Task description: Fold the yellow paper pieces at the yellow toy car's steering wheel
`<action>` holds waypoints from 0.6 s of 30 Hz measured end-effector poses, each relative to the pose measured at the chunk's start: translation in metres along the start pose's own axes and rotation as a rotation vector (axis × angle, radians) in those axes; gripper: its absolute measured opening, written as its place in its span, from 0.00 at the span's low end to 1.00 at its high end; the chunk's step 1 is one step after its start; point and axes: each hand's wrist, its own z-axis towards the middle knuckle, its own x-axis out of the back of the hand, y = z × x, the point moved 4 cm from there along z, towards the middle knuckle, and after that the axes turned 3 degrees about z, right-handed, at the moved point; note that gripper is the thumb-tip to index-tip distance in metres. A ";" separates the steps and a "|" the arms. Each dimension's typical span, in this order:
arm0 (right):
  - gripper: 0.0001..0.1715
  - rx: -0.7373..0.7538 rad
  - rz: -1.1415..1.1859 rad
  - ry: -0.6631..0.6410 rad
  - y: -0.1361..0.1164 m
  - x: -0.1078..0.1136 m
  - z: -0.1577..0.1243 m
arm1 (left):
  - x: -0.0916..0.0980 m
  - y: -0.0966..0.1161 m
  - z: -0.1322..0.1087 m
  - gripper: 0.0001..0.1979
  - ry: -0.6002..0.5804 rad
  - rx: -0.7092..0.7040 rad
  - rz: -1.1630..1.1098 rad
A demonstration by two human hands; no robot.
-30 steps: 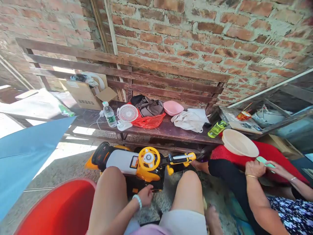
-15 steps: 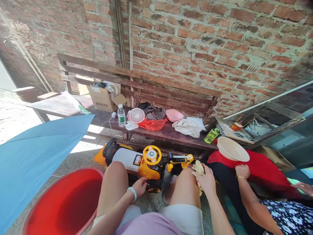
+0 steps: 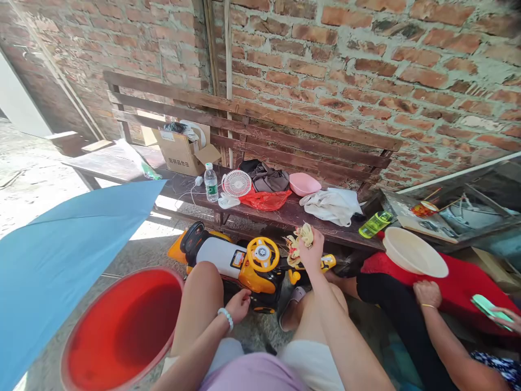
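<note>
The right hand (image 3: 314,248) had risen forward from low at the right side — fingers closed around a pale, red-flecked bundle (image 3: 304,235), which hung over the front arm (image 3: 328,263) of the toy vehicle (image 3: 215,255), so the piece was now in plain sight. The left hand (image 3: 239,306) lay loosely curled near the toy, and whether it held anything I could not tell. The toy blocked the way to the worktop (image 3: 280,215) — with a red tub (image 3: 87,331) to the left and a cream basin (image 3: 413,250) near a co-worker's hand (image 3: 428,294) on the right.
</note>
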 end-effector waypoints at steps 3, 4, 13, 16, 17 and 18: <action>0.32 -0.096 0.084 -0.093 -0.008 -0.024 -0.016 | -0.002 -0.004 -0.004 0.21 -0.078 0.137 -0.226; 0.33 -0.186 0.144 -0.106 -0.009 -0.029 -0.030 | -0.002 -0.005 -0.006 0.24 -0.124 0.208 -0.365; 0.27 -0.538 0.315 -0.573 -0.028 -0.081 -0.224 | 0.006 0.032 -0.010 0.21 -0.289 0.459 -1.021; 0.30 -0.341 0.125 -0.726 -0.029 -0.088 -0.230 | 0.008 0.035 -0.012 0.20 -0.248 0.491 -1.012; 0.32 -0.306 0.080 -0.755 -0.028 -0.090 -0.227 | 0.009 0.034 -0.013 0.20 -0.256 0.493 -1.005; 0.33 -0.292 0.054 -0.779 -0.027 -0.090 -0.225 | 0.010 0.032 -0.014 0.20 -0.262 0.491 -0.996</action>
